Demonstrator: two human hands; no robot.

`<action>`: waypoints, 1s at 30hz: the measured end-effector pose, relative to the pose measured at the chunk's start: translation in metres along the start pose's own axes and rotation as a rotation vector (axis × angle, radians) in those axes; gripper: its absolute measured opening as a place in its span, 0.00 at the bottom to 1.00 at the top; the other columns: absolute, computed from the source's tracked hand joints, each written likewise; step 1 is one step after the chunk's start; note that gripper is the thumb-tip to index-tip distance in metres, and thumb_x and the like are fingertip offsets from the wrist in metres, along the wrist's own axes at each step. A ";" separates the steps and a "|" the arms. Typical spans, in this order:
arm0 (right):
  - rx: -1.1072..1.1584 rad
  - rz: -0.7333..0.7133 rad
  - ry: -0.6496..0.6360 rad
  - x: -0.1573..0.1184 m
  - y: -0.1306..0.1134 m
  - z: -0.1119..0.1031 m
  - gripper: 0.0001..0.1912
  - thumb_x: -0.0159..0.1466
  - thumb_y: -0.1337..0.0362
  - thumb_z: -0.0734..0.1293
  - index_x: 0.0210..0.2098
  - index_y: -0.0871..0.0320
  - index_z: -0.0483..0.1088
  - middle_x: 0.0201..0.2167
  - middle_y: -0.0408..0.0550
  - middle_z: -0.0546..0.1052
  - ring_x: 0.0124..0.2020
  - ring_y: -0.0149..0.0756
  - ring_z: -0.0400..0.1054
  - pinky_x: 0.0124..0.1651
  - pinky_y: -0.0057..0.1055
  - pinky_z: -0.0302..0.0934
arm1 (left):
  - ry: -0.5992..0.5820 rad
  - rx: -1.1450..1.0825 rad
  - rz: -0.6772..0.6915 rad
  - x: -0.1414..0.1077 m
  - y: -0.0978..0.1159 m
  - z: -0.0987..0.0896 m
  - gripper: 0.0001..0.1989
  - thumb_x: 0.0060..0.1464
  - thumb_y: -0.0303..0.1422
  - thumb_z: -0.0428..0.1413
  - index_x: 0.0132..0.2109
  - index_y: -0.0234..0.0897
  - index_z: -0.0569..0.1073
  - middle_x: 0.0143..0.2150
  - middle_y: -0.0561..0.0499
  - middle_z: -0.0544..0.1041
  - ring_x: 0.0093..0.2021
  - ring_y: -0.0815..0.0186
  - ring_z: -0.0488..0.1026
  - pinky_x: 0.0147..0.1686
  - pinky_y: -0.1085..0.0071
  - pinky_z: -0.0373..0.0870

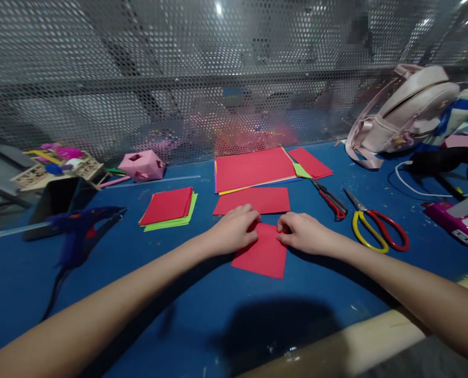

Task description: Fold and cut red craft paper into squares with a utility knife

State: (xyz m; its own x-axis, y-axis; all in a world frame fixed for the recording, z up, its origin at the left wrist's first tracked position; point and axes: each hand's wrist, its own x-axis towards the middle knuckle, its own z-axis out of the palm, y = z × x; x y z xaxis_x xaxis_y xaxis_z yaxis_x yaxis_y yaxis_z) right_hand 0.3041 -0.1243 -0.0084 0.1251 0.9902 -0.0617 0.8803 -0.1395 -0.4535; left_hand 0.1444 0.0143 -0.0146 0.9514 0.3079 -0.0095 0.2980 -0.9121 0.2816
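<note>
A small red sheet of paper (260, 256) lies on the blue table in front of me. My left hand (236, 230) is at its upper left, fingers curled and thumb pressed against the paper. At the upper right edge, my right hand (304, 232) pinches the same sheet between thumb and bent fingers. Just beyond both hands lies a red paper strip (253, 200). Farther back is a stack of large coloured sheets (253, 169), red on top. To the left, a pile of red and green squares (168, 206) sits apart from my hands. My fingertips partly hide the sheet's top edge.
Right of my hands lie a box cutter (333, 202) and red-and-yellow scissors (375, 226). A blue glue gun (78, 231) and a pink paper polyhedron (142, 165) are on the left. A pink backpack (411, 113) leans near the perforated metal screen (170, 79) behind.
</note>
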 end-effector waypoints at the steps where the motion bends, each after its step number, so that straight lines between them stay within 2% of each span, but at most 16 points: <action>1: 0.012 -0.010 0.002 -0.001 0.001 0.001 0.02 0.59 0.69 0.66 0.32 0.57 0.71 0.29 0.45 0.75 0.29 0.33 0.66 0.31 0.29 0.52 | -0.010 -0.012 -0.013 0.002 0.000 -0.002 0.11 0.50 0.28 0.52 0.42 0.34 0.72 0.38 0.46 0.71 0.39 0.60 0.70 0.39 0.65 0.67; 4: 0.055 -0.036 0.032 -0.003 0.005 0.004 0.05 0.60 0.69 0.66 0.36 0.58 0.72 0.31 0.45 0.75 0.29 0.32 0.66 0.33 0.28 0.55 | -0.021 -0.033 -0.016 0.006 0.002 -0.005 0.08 0.47 0.27 0.53 0.37 0.36 0.71 0.35 0.49 0.71 0.36 0.62 0.70 0.36 0.68 0.66; 6: 0.098 -0.069 0.105 -0.005 0.009 0.007 0.10 0.61 0.66 0.67 0.43 0.59 0.71 0.38 0.48 0.75 0.35 0.34 0.67 0.38 0.29 0.58 | -0.023 -0.048 -0.006 0.006 0.003 -0.005 0.04 0.49 0.27 0.52 0.34 0.36 0.70 0.34 0.50 0.71 0.35 0.63 0.70 0.36 0.69 0.66; 8: 0.125 -0.130 0.202 -0.005 0.013 0.008 0.14 0.62 0.63 0.68 0.47 0.60 0.71 0.43 0.52 0.74 0.42 0.37 0.67 0.44 0.32 0.58 | 0.010 -0.106 0.006 0.003 0.005 -0.006 0.04 0.52 0.28 0.50 0.33 0.36 0.70 0.34 0.50 0.71 0.35 0.65 0.70 0.36 0.70 0.67; 10: 0.110 -0.198 0.263 -0.004 0.015 0.009 0.11 0.64 0.62 0.68 0.44 0.59 0.73 0.42 0.51 0.75 0.45 0.39 0.66 0.47 0.35 0.56 | 0.074 -0.214 0.023 0.000 0.007 -0.007 0.06 0.55 0.29 0.49 0.34 0.36 0.70 0.34 0.51 0.72 0.34 0.65 0.70 0.36 0.70 0.67; 12: 0.051 -0.249 0.288 -0.004 0.015 0.007 0.06 0.66 0.63 0.66 0.39 0.57 0.75 0.38 0.48 0.77 0.42 0.38 0.66 0.45 0.35 0.54 | 0.138 -0.313 0.052 -0.003 0.009 -0.010 0.07 0.57 0.30 0.49 0.35 0.36 0.71 0.34 0.51 0.74 0.34 0.66 0.71 0.36 0.70 0.68; 14: -0.038 -0.311 0.341 -0.005 0.012 0.004 0.09 0.68 0.64 0.63 0.34 0.58 0.75 0.34 0.47 0.78 0.38 0.37 0.66 0.42 0.35 0.51 | 0.190 -0.318 0.106 -0.006 0.013 -0.013 0.09 0.60 0.31 0.49 0.37 0.36 0.73 0.35 0.50 0.76 0.35 0.66 0.72 0.37 0.70 0.68; 20: -0.241 -0.519 0.574 -0.015 -0.002 -0.007 0.16 0.71 0.61 0.58 0.35 0.58 0.75 0.32 0.49 0.78 0.34 0.36 0.64 0.39 0.37 0.49 | 0.356 0.017 0.364 -0.016 0.025 -0.023 0.16 0.67 0.34 0.45 0.43 0.35 0.76 0.36 0.46 0.78 0.36 0.65 0.72 0.37 0.69 0.67; 24: -0.324 -0.654 0.688 -0.024 -0.003 -0.018 0.12 0.71 0.65 0.59 0.39 0.54 0.75 0.34 0.46 0.78 0.34 0.35 0.65 0.40 0.38 0.49 | 0.510 0.263 0.472 -0.029 0.029 -0.034 0.15 0.67 0.31 0.44 0.42 0.37 0.76 0.37 0.47 0.79 0.35 0.65 0.71 0.35 0.67 0.65; 27: -0.318 -0.730 0.646 -0.033 0.001 -0.026 0.13 0.70 0.66 0.59 0.45 0.48 0.74 0.38 0.43 0.79 0.39 0.35 0.67 0.43 0.39 0.49 | 0.588 0.401 0.518 -0.043 0.027 -0.039 0.13 0.66 0.28 0.46 0.44 0.40 0.75 0.38 0.49 0.79 0.37 0.64 0.73 0.38 0.63 0.67; 30: -0.367 -0.794 0.529 -0.037 0.004 -0.026 0.14 0.70 0.68 0.57 0.42 0.48 0.74 0.37 0.42 0.78 0.39 0.34 0.67 0.42 0.38 0.51 | 0.580 0.489 0.614 -0.059 0.023 -0.032 0.12 0.63 0.25 0.47 0.46 0.39 0.73 0.35 0.49 0.77 0.37 0.64 0.73 0.42 0.62 0.69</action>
State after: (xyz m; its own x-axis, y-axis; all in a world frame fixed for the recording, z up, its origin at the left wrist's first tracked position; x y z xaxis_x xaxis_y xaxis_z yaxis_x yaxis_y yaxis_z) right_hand 0.3151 -0.1617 0.0153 -0.4479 0.6814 0.5789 0.8717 0.4767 0.1134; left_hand 0.0927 -0.0161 0.0228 0.8048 -0.2924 0.5165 -0.1126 -0.9296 -0.3508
